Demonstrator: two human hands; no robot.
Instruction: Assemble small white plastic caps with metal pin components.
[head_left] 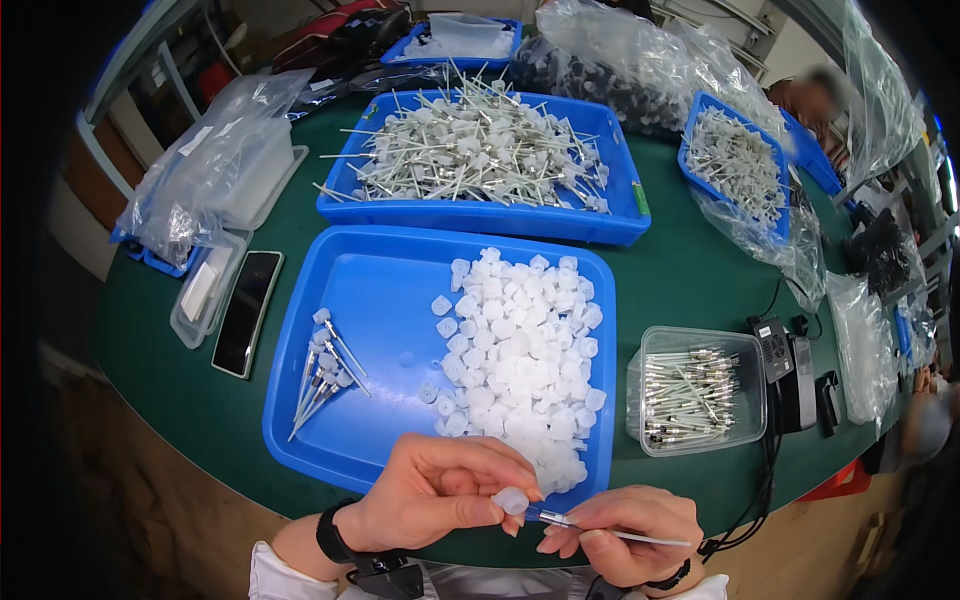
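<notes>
Low over the near edge of the blue tray (350, 262), my left hand (445, 488) pinches a translucent white plastic cap (511, 500). My right hand (632, 530) grips a thin white tube with a metal fitting (650, 539), its fitting end at the cap; how far it sits inside I cannot tell. Loose white caps (520, 350) are heaped on the tray's right side. A few capped tubes (326, 370) lie together on its left. To the right, a clear plastic box (748, 425) holds many tubes with metal fittings (690, 395).
Behind the tray stands a blue bin (480, 215) piled with capped tubes. A phone (247, 315) lies left of the tray. A small black device (785, 360) with cables stands right of the clear box. Another blue bin (688, 165) and a person (810, 100) are at the far right.
</notes>
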